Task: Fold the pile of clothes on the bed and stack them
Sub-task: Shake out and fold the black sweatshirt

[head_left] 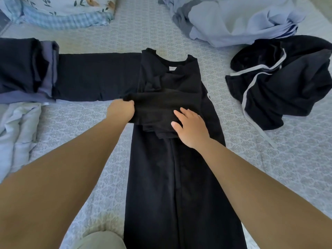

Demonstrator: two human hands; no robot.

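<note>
A long black garment (161,177) lies flat down the middle of the bed, neckline at the far end. One sleeve (97,76) stretches out to the left; the other sleeve (158,108) is folded across the chest. My left hand (121,111) grips the left edge of that folded sleeve, fingers curled into the cloth. My right hand (190,126) rests flat on the sleeve's right part, fingers straight. A stack of folded dark and blue-grey clothes (27,69) sits at the left.
A crumpled black garment with white stripes (280,83) lies at the right. Light blue clothes (233,20) are heaped at the back right, and a pale garment (16,130) lies at the left. A floral pillow (59,9) sits at the back left on the patterned sheet (269,168).
</note>
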